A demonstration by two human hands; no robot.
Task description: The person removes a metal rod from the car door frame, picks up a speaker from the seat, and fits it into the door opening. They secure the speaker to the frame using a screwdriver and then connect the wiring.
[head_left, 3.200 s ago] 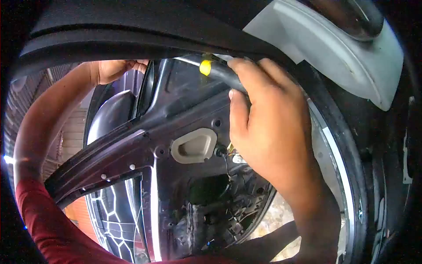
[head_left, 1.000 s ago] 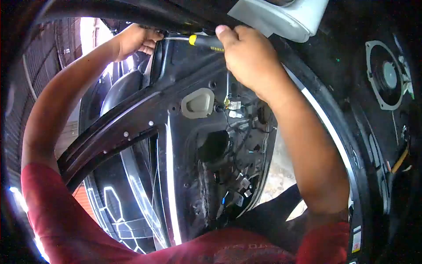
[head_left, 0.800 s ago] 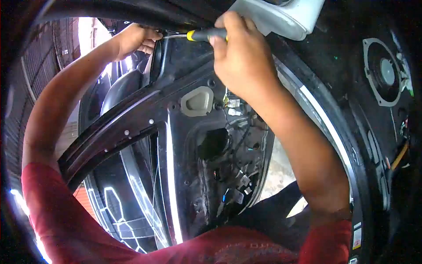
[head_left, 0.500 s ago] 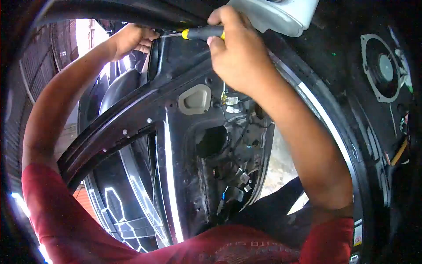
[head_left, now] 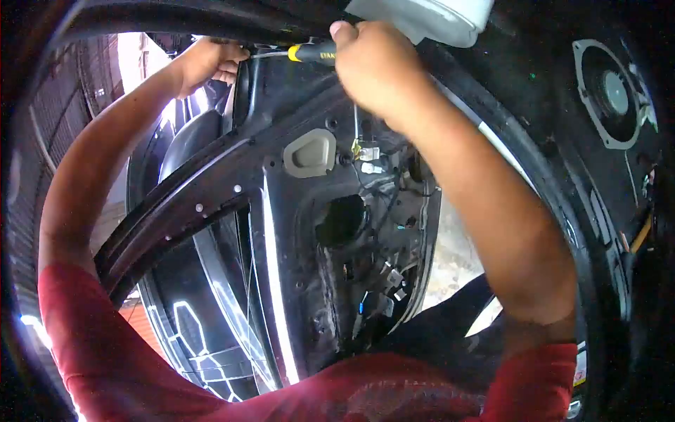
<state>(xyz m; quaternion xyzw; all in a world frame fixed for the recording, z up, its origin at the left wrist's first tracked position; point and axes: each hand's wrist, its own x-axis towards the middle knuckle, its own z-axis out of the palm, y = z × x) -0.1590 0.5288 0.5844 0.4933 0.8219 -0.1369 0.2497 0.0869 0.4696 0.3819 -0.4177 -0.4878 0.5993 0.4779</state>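
Note:
My right hand (head_left: 380, 67) is wrapped round the black and yellow handle of a screwdriver (head_left: 311, 53), which lies nearly level near the top of the view. Its metal shaft runs left towards my left hand (head_left: 204, 65). The curled fingers of that hand meet at the shaft's tip, by the upper corner of a car door's window frame. What lies between them is too small to make out. Below both hands is the stripped inner side of the black car door (head_left: 281, 211), with bare metal and openings showing.
A beige trapezoid-shaped pad (head_left: 309, 152) and loose wiring connectors (head_left: 369, 158) sit on the door. Behind the window frame is a black side mirror (head_left: 193, 144). A white plastic piece (head_left: 453, 21) is at the top, and a round speaker (head_left: 613, 97) at the right.
My right hand has rolled over the screwdriver handle, its fingers now wrapped further round, and lettering shows on the handle. My left hand stays at the tip. The view has shifted slightly.

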